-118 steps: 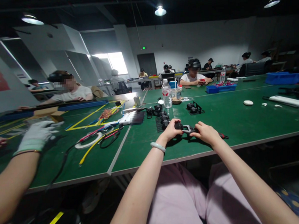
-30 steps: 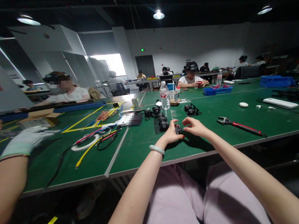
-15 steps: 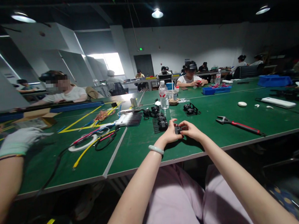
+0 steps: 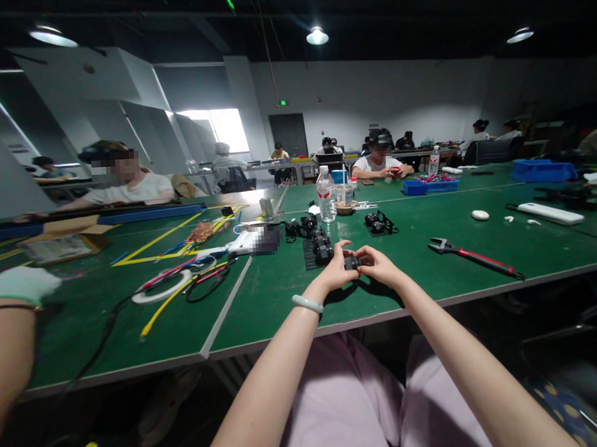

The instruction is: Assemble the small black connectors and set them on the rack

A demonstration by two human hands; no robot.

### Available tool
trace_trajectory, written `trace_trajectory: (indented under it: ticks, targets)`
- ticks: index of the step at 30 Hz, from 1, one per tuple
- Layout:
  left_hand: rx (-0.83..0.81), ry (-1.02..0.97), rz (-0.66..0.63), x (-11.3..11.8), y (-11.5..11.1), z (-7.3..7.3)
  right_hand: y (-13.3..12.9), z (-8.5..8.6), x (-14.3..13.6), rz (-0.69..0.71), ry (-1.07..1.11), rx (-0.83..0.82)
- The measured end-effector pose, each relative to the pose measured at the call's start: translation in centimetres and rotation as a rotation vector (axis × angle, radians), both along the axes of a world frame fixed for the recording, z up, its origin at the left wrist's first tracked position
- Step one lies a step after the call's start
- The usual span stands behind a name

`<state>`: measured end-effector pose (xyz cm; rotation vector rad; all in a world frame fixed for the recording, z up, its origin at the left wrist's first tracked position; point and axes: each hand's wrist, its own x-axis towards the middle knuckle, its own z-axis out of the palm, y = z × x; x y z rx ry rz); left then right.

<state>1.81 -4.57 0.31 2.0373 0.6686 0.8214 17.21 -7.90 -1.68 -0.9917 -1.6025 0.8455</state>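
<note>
Between the fingers of both hands, just over the green table [image 4: 283,304], is a small black ribbed part [image 4: 352,263]; its exact kind is too small to tell. My left hand [image 4: 334,269] grips it from the left side, thumb and fingers closed round it. From the other side my right hand [image 4: 378,266] pinches it with bent fingers. Right beside my left hand sits a cluster of black parts [image 4: 320,246], with a row of thin teeth along its left edge. Another black part [image 4: 377,223] with a loop lies farther back.
A red-handled adjustable wrench [image 4: 475,257] lies to the right, and a water bottle [image 4: 326,197] stands behind the parts. Coloured cables [image 4: 170,300] and a white ring [image 4: 164,288] lie left. A co-worker's gloved hand [image 4: 19,286] is at far left.
The view has shifted slightly. Both hands still hold the small black part at nearly the same place. The co-worker's gloved hand has moved left.
</note>
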Motion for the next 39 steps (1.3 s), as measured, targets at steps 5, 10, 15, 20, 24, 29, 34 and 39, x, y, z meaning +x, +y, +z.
trace_trajectory:
  ticks: [5,10,15,20,24,29,34,39]
  targets:
    - [-0.056,-0.021,0.114,0.16,0.05,-0.09,0.03,0.04,0.01,0.000,-0.006,-0.019]
    - [-0.002,-0.023,0.108,0.13,0.20,-0.52,-0.04,0.04,0.01,0.002,-0.003,0.000]
    - [-0.006,-0.048,0.069,-0.05,0.22,-0.59,0.10,-0.14,-0.04,-0.007,0.020,0.011]
    - [0.012,-0.042,0.068,-0.27,0.12,-0.52,0.20,-0.26,-0.08,-0.030,0.012,0.005]
    - [0.029,-0.037,0.084,-0.35,0.26,-0.61,0.22,-0.32,-0.07,-0.037,-0.007,0.016]
    - [0.041,-0.046,0.086,-0.41,0.57,-0.80,0.21,-0.41,0.05,-0.047,-0.025,0.039]
    - [0.044,-0.083,0.067,-0.31,0.57,-0.71,0.17,-0.40,0.14,-0.055,-0.039,0.027]
    - [0.057,-0.069,0.060,-0.25,0.41,-0.44,0.06,-0.19,0.05,-0.066,-0.045,0.016]
